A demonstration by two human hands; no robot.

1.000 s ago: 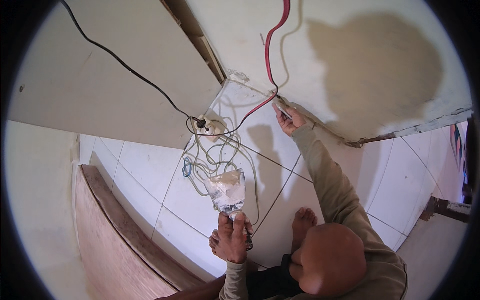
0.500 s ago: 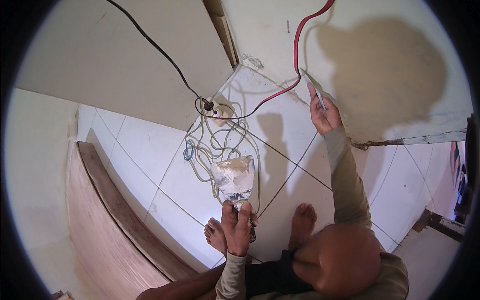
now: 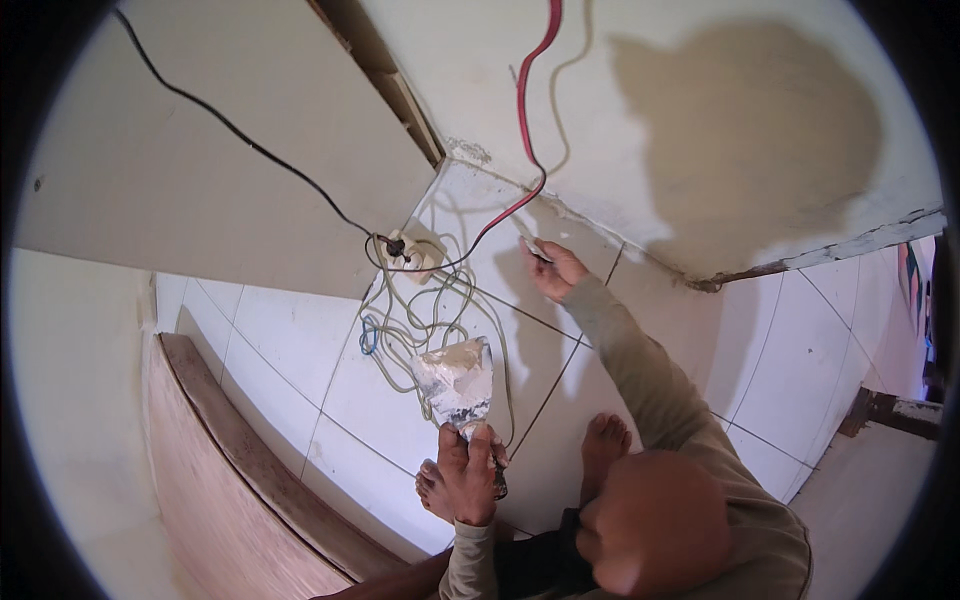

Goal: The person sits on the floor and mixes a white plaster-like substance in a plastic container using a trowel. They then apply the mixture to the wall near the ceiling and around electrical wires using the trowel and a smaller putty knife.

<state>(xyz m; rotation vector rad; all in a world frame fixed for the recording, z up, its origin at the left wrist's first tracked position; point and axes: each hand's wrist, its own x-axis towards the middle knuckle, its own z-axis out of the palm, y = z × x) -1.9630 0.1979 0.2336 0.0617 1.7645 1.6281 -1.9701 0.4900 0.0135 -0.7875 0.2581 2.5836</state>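
My left hand [image 3: 468, 475] is closed round the dark handle of a wide putty knife [image 3: 455, 383]. White filler is smeared thickly over its blade, which points away from me above the floor tiles. Farther off and to the right, my right hand [image 3: 555, 270] grips a second, thin flat blade, apparently a small putty knife [image 3: 526, 238]. Its tip points toward the foot of the wall [image 3: 620, 130]; whether it touches the wall I cannot tell. The fingers hide its handle.
A tangled pale green cord [image 3: 440, 315] lies beyond the wide blade, by a cream socket block [image 3: 415, 262]. A black cable [image 3: 235, 128] and a red cable [image 3: 522, 100] run to it. A pale panel [image 3: 200, 160] leans at left, above a curved wooden piece [image 3: 235, 470].
My right hand has come left and nearer, lower along the wall, with its small putty knife. My left hand keeps its hold on the wide one. The view has shifted somewhat.
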